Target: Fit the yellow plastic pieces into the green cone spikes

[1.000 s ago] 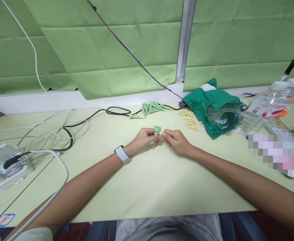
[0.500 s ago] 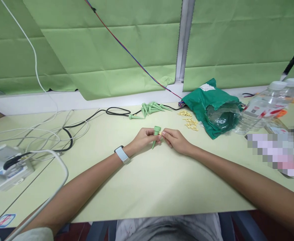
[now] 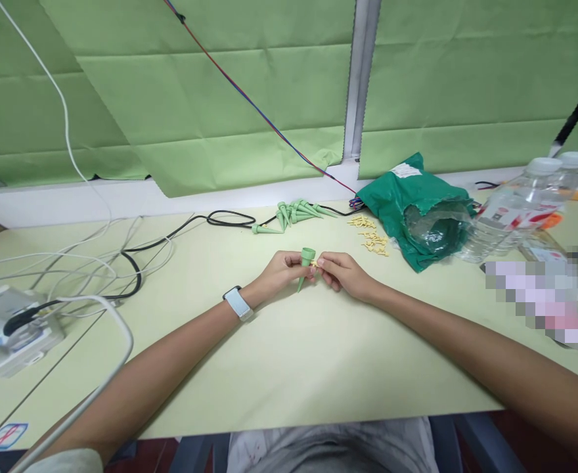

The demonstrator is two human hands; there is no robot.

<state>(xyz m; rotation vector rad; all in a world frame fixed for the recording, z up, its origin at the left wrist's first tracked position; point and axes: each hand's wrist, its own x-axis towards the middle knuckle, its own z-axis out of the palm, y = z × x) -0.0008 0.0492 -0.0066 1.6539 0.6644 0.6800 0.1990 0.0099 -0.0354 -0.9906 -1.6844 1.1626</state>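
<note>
A green cone-shaped spike point(image 3: 307, 256) is upright in my left hand point(image 3: 286, 271), its wide open end up and its point down. The fingers of my right hand point(image 3: 341, 271) pinch a small yellow piece point(image 3: 314, 263) against the side of the spike, just below its rim. How far the piece sits in the spike is too small to tell. Behind my hands lies a pile of similar green spikes point(image 3: 301, 211). To the right of that pile, several small yellow pieces point(image 3: 374, 242) are scattered on the table point(image 3: 313, 368).
A torn green bag point(image 3: 397, 197) and clear water bottles point(image 3: 510, 210) stand at the back right. White and black cables point(image 3: 138, 266) run over the left side towards a power strip point(image 3: 18, 335). A blurred-out object point(image 3: 540, 295) lies at the right.
The view has shifted very slightly. Both hands keep their places around the green spike and the yellow piece; the spike's open end is tipped a little more towards me.
</note>
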